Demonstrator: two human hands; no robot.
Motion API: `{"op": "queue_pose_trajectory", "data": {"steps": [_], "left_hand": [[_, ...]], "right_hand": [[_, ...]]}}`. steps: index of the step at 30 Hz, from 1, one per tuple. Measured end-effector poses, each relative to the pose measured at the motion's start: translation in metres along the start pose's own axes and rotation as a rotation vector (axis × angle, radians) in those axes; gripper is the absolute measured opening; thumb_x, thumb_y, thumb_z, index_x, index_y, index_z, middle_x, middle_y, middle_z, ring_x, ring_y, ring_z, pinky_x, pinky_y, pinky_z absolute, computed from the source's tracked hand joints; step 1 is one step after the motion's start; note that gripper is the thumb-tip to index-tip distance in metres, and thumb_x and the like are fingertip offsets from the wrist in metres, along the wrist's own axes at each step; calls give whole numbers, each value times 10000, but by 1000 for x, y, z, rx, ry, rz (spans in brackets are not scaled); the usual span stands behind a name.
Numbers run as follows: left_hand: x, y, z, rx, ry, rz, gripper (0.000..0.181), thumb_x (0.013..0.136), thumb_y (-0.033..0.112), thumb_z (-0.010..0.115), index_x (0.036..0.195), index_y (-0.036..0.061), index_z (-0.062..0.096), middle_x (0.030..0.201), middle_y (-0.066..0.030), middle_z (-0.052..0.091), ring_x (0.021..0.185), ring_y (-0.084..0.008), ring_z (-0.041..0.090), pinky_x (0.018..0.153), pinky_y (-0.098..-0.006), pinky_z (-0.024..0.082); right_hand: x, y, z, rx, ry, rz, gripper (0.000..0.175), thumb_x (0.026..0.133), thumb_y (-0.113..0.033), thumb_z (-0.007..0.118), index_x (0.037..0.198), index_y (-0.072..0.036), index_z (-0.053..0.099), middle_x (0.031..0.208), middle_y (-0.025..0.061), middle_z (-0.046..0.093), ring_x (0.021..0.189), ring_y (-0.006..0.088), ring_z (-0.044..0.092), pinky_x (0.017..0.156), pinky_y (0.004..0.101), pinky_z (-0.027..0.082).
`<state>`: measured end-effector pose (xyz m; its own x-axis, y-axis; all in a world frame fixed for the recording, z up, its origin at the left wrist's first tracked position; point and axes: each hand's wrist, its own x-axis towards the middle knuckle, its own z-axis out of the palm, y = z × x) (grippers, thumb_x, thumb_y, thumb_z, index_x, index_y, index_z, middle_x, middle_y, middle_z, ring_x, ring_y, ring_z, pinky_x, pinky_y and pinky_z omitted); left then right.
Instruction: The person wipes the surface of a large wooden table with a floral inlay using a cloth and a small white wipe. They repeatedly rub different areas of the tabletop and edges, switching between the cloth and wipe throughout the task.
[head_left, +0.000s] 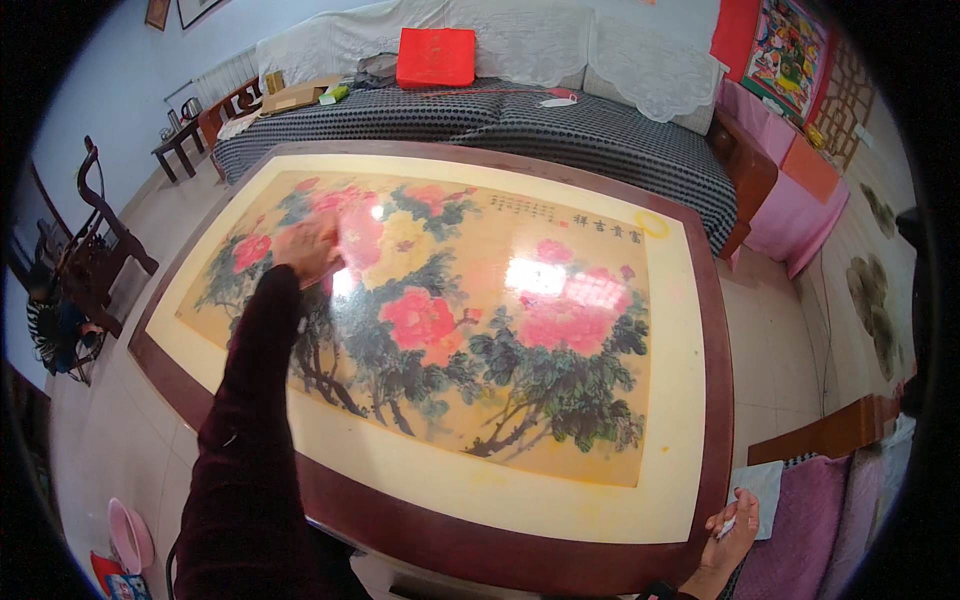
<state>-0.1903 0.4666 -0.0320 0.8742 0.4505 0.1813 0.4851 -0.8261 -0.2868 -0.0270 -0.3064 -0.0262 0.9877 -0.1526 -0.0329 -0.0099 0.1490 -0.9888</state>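
In front of me is a dark red-brown wooden table (714, 360). A peony painting (420, 322) with a cream border lies on its top under a glossy, reflective surface. My left hand (306, 249) reaches over the painting's upper left, against the pink blossoms. It is blurred, so I cannot tell whether it touches the surface or has anything in it. At the near right corner of the table is my right hand (729, 529), palm turned up, fingers curled around a small white object (726, 528). A pale cloth (759, 501) lies just beyond that hand.
Behind the table is a sofa (600, 139) bearing a red bag (436, 58), a white face mask (559, 101) and a flattened cardboard box (300, 97). A carved wooden chair (94, 247) stands left. A pink basin (129, 536) sits on the floor at lower left.
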Motion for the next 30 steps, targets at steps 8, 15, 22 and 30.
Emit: {"op": "queue_pose_trajectory", "data": {"steps": [8, 15, 22, 30], "left_hand": [[-122, -80, -8, 159, -194, -366, 648, 953, 401, 463, 1490, 66, 322, 1385, -195, 515, 1257, -338, 505, 1048, -456, 389], [-68, -24, 7, 311, -219, -282, 666, 940, 456, 465, 1483, 96, 324, 1368, -182, 522, 1246, -324, 507, 1046, -481, 369], [56, 152, -11, 82, 12, 91, 717, 847, 530, 596, 1369, 55, 469, 1356, -144, 546, 1268, -296, 498, 1073, -480, 330], [111, 389, -75, 54, 131, 432, 613, 939, 516, 390, 1420, 140, 456, 1513, -124, 380, 1441, -330, 255, 1134, -645, 48]], "right_hand": [[-6, -8, 9, -30, 26, 28, 179, 998, -214, 563, 1004, -37, 591, 621, -10, 469, 434, 69, 425, 412, 239, 407], [-14, -15, -1, 4, 49, 78, 194, 986, -241, 594, 1002, -48, 600, 629, -19, 475, 454, 77, 428, 446, 244, 398], [-17, -21, -16, 101, 9, 80, 174, 967, -216, 612, 965, -43, 590, 618, -13, 473, 441, 77, 422, 450, 255, 420], [-13, -25, -38, 190, 42, 75, 183, 962, -195, 629, 934, -15, 613, 573, -2, 464, 440, 82, 424, 437, 260, 412]]}}
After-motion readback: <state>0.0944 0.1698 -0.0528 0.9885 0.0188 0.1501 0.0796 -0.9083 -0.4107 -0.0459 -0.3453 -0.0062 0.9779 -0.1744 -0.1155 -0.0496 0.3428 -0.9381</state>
